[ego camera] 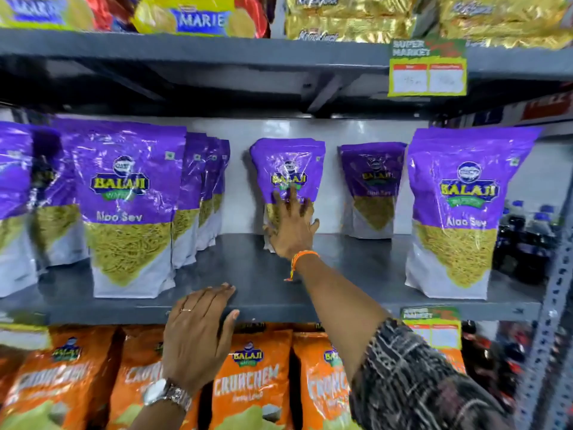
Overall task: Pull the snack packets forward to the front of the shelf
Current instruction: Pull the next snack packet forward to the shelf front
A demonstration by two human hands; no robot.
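L hand (198,324) flat on shelf (279,302) edge, grip open; I see R hand (291,226) spread on rear purple packet (286,169), not clasping.

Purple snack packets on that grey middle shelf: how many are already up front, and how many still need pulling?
Two purple Aloo Sev packets, one on the left and one on the right, already stand at the grey metal shelf's front edge. The right hand is spread against the middle back packet; the left hand rests on the edge. The neighbouring back packet remains.
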